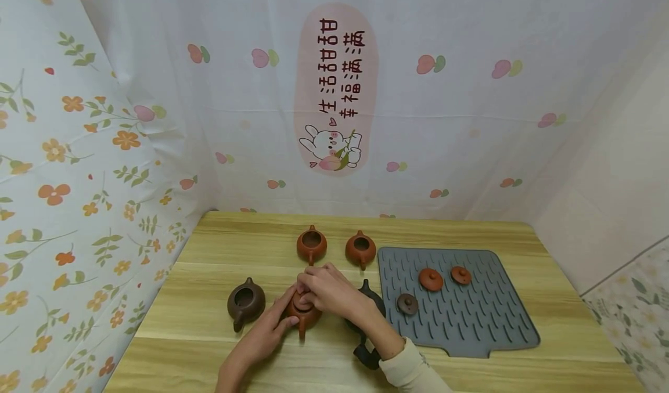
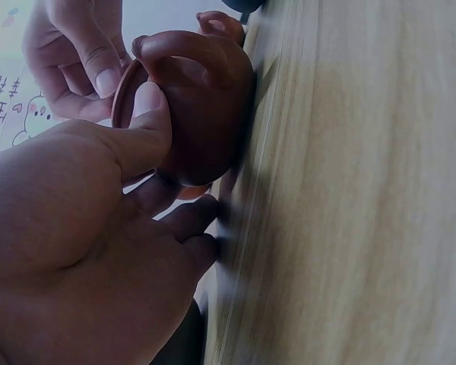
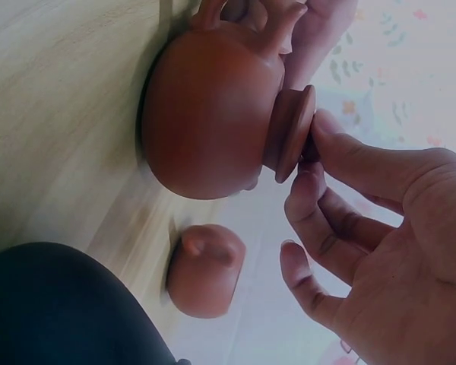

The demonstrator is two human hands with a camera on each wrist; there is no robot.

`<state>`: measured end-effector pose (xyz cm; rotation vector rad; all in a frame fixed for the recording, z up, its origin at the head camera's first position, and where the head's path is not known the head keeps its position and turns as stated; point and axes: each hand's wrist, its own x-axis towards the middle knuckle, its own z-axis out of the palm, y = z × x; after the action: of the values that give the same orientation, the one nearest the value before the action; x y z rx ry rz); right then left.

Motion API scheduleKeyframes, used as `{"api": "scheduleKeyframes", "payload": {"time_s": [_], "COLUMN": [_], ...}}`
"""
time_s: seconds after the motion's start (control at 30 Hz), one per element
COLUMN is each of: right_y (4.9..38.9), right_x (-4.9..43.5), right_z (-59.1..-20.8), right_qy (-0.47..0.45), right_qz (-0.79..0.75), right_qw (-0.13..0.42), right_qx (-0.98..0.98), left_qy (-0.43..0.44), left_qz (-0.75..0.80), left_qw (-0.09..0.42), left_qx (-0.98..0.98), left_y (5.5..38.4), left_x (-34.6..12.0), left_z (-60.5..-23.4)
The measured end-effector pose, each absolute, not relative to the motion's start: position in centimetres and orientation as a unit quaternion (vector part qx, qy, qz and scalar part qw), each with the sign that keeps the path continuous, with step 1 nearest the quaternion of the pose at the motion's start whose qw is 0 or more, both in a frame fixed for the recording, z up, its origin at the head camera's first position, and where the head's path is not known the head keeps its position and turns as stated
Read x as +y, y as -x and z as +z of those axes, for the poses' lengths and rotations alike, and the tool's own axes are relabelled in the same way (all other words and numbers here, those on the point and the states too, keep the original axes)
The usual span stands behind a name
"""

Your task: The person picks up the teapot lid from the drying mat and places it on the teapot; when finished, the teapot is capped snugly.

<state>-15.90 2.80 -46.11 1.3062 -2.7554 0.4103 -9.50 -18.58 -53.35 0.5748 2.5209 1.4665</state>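
Note:
A reddish-brown clay teapot (image 1: pixel 310 320) sits on the table between both hands. My left hand (image 1: pixel 269 329) grips its side, the thumb (image 2: pixel 153 114) lying against the body near the rim. With thumb and fingertips, my right hand (image 3: pixel 395 236) pinches the knob of a matching lid (image 3: pixel 290 133). That lid sits tilted at the teapot's mouth, its inner collar partly showing in the right wrist view. A dark brown lidless teapot (image 1: pixel 247 302) stands left of my left hand. Beneath my right forearm, a black teapot (image 1: pixel 372 295) is partly hidden.
Two lidless orange-brown teapots, one on the left (image 1: pixel 311 244) and one on the right (image 1: pixel 361 249), stand farther back. On the right lies a grey ridged mat (image 1: pixel 470 317) with two orange lids (image 1: pixel 431 279) and a dark brown lid (image 1: pixel 407 304). A patterned curtain (image 1: pixel 444 120) hangs behind the table.

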Motion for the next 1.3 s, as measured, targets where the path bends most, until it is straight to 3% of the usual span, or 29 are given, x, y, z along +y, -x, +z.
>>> {"api": "scheduleKeyframes", "payload": {"time_s": [0.27, 0.53, 0.9, 1.23, 1.3], "right_y": [15.9, 15.7, 15.9, 15.7, 15.6], "right_x": [2.6, 2.5, 2.4, 2.2, 2.1], "right_z": [-46.4, -46.5, -46.8, -46.7, -46.8], "right_qy": [-0.429, -0.425, -0.424, -0.423, -0.421], "right_qz": [0.124, 0.123, 0.123, 0.107, 0.097], "right_qw": [0.038, 0.032, 0.031, 0.044, 0.053], "right_qx": [-0.894, -0.896, -0.897, -0.899, -0.9], "left_qy": [-0.22, -0.197, -0.223, -0.212, -0.221], "left_qz": [0.478, 0.485, 0.476, 0.491, 0.484], "left_qw": [0.045, 0.093, 0.055, 0.069, 0.053], "left_qx": [0.849, 0.847, 0.849, 0.842, 0.845], "left_y": [9.5, 9.6, 9.6, 9.6, 9.7], "left_x": [-18.6, -18.6, -18.8, -18.7, -18.8], "left_z": [-53.9, -53.2, -53.8, -53.7, -54.2]}}
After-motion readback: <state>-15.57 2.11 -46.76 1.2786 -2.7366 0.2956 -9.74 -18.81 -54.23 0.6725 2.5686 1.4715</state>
